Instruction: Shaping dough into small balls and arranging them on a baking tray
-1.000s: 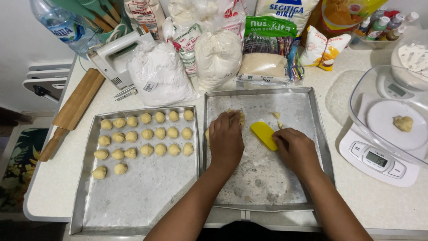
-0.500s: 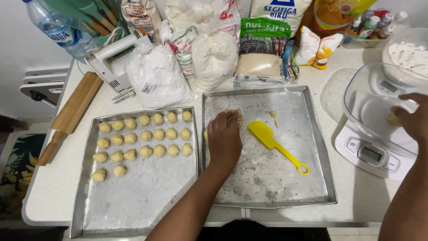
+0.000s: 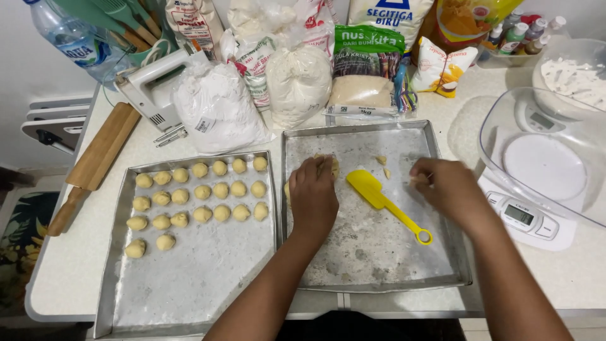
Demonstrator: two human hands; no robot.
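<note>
My left hand (image 3: pixel 312 197) rests over a lump of pale dough (image 3: pixel 331 164) at the top of the floured right tray (image 3: pixel 379 271), fingers curled on it. My right hand (image 3: pixel 449 189) hovers over the tray's right side with fingertips pinched on a small piece of dough (image 3: pixel 418 181). Between the hands, a yellow spatula (image 3: pixel 379 197) lies flat on the tray. Two small dough crumbs (image 3: pixel 382 165) sit just above it. The left tray (image 3: pixel 189 278) holds several rows of small dough balls (image 3: pixel 201 192).
A digital scale (image 3: pixel 527 218) with a clear bowl (image 3: pixel 555 167) leaning on it stands to the right. A white bowl of flour (image 3: pixel 574 76) sits behind it. Flour and sugar bags (image 3: pixel 297 82), a hand mixer (image 3: pixel 151 85), a water bottle (image 3: pixel 69 44) and a rolling pin (image 3: pixel 95 164) line the back and left.
My right hand let go of the spatula, reached to the scale, and came back over the tray with the dough piece; the scale plate is now bare. The left hand stayed on the lump.
</note>
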